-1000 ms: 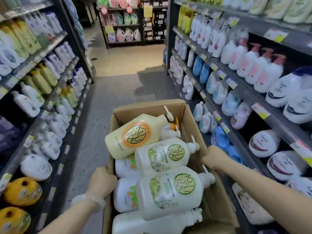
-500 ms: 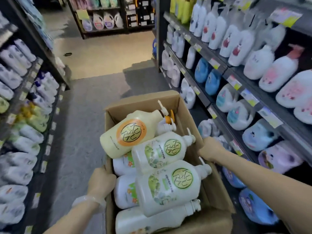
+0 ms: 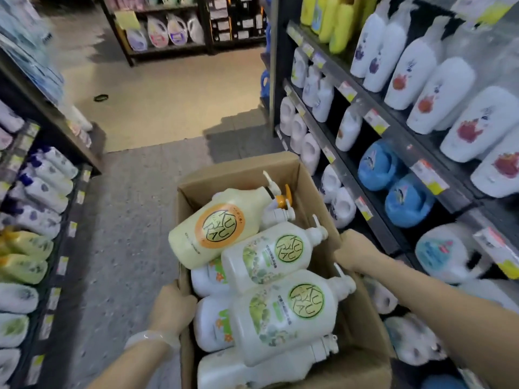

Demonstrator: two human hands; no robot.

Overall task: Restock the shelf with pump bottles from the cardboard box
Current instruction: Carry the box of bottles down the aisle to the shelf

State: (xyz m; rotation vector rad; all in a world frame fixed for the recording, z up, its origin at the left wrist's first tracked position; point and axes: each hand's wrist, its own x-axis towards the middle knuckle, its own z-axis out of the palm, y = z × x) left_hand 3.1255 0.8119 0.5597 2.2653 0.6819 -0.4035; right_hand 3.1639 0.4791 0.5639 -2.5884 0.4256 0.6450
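Observation:
An open cardboard box (image 3: pixel 241 169) hangs in front of me, carried in the aisle. My left hand (image 3: pixel 171 307) grips its left wall and my right hand (image 3: pixel 355 252) grips its right wall. Several pump bottles lie on their sides inside: a yellow one with an orange label (image 3: pixel 216 226) at the far end, and two white ones with green labels, one in the middle (image 3: pixel 269 254) and one nearer me (image 3: pixel 289 315). More white bottles lie underneath, partly hidden.
Dark shelving (image 3: pixel 376 127) full of white, blue and yellow bottles lines the right side, close to the box. Another stocked shelf (image 3: pixel 42 220) runs along the left. The grey aisle floor (image 3: pixel 132 220) lies between them, with a further rack (image 3: pixel 168 32) across the far end.
The view has advanced down the aisle and the right-hand shelves have slid closer. Both hands keep the same hold on the box.

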